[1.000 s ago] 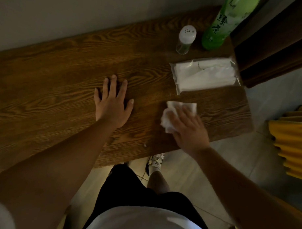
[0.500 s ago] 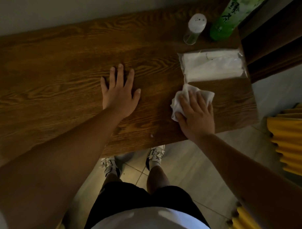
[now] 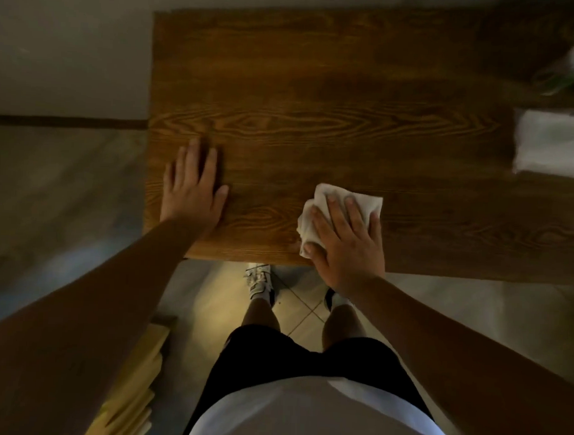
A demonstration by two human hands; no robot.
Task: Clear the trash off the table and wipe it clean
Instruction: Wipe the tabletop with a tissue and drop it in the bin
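Note:
A dark wooden table (image 3: pixel 316 88) fills the upper middle of the head view. My right hand (image 3: pixel 346 242) presses a crumpled white tissue (image 3: pixel 315 215) flat onto the table close to its near edge. My left hand (image 3: pixel 190 189) lies palm down, fingers apart, on the table near its left end and holds nothing. The tissue shows above and to the left of my right fingers; the rest is hidden under the hand.
A clear pack of white tissues (image 3: pixel 553 143) lies at the right edge of the view. A blurred green bottle (image 3: pixel 564 75) stands behind it. Yellowish planks (image 3: pixel 133 384) lie on the floor at lower left. My legs and shoes (image 3: pixel 259 279) are below the table edge.
The view has swung left, so the table's left end is in sight. My right hand with the tissue has slid left, away from the tissue pack. My left hand now rests near the left end.

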